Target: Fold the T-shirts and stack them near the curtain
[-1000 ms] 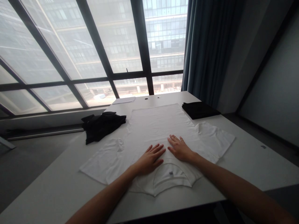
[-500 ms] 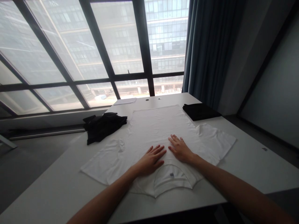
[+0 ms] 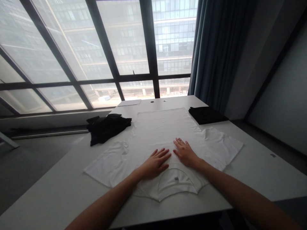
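Observation:
A white T-shirt (image 3: 163, 127) lies spread out on the table, its neckline toward me and its hem toward the window. Both sleeves stretch out to the sides with some wrinkles. Inside the collar a small dark label (image 3: 176, 179) shows. My left hand (image 3: 154, 163) rests flat on the shirt just left of the neckline, fingers extended. Just above the neckline on the right, my right hand (image 3: 185, 154) also lies flat on the cloth, fingers stretched forward. Neither hand grips anything.
The white table (image 3: 254, 169) reaches toward a large window (image 3: 131, 41). A crumpled black garment (image 3: 109, 127) lies left of the shirt, a folded black cloth (image 3: 207, 115) at the far right. White paper (image 3: 129, 103) lies at the back edge. A blue curtain (image 3: 216, 57) hangs behind.
The camera view has shifted very slightly. Both hands stay in the same place on the shirt, and the cloth looks unchanged.

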`<state>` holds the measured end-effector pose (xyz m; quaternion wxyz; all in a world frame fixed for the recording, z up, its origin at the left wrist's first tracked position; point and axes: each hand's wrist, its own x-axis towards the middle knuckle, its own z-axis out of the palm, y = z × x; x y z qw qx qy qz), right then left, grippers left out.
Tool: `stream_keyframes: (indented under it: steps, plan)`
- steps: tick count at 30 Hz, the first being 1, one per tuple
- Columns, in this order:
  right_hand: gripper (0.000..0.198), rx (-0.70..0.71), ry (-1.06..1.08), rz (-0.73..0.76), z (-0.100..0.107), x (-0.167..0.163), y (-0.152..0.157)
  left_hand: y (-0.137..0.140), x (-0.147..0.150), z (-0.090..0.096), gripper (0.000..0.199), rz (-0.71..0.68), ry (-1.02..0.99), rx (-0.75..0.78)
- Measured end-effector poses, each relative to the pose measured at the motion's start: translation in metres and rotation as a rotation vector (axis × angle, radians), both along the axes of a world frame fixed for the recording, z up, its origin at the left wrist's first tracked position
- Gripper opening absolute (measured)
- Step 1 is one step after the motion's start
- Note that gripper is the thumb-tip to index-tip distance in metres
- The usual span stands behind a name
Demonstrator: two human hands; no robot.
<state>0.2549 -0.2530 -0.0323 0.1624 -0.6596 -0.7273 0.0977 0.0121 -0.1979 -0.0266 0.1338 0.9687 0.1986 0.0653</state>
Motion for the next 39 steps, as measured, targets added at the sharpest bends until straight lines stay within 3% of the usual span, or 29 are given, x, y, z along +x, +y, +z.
stream_keyframes:
  steps: [26, 31, 34, 39]
  plan:
    - [0.067, -0.040, -0.046, 0.017, 0.0003, -0.0017, -0.0036, -0.0014, 0.0012, 0.0042, 0.056, 0.009, -0.013, -0.016]
    - [0.068, -0.017, -0.049, 0.005, -0.0002, -0.0001, -0.0034, 0.0032, 0.0030, 0.0058, 0.056, 0.152, -0.057, 0.060]
    - [0.069, -0.033, -0.059, 0.022, 0.0007, -0.0009, -0.0040, 0.0066, 0.0023, 0.0020, 0.065, 0.240, 0.016, 0.109]
    - [0.068, 0.040, -0.061, 0.072, 0.0011, -0.0067, -0.0047, 0.0055, 0.0002, -0.0019, 0.078, 0.223, 0.094, 0.119]
